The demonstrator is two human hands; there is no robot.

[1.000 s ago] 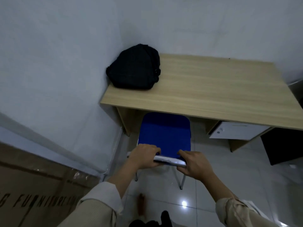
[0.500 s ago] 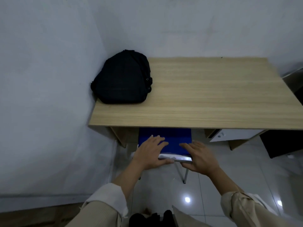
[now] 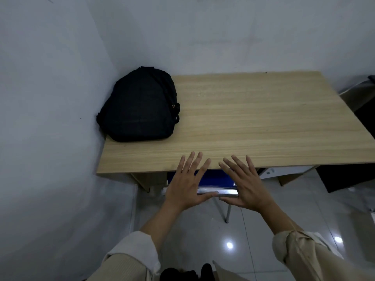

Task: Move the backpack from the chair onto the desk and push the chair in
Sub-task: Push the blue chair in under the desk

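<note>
Chair mostly hidden; frame edges cut desk and sleeves.

The chair sits under the desk; only a strip of blue seat, the chrome back rail and 1 leg show, the rest hidden by the desktop and by the left hand and right hand. Whether the spread palms touch the rail: cannot tell. Desk's right corner cut by the frame edge. White drawer unit mostly hidden beneath the desktop. Backpack: straps and far side out of sight, dark fabric detail unreadable. Dark object at right edge cut off, unidentifiable. Both sleeves cut at bottom edge.
</note>
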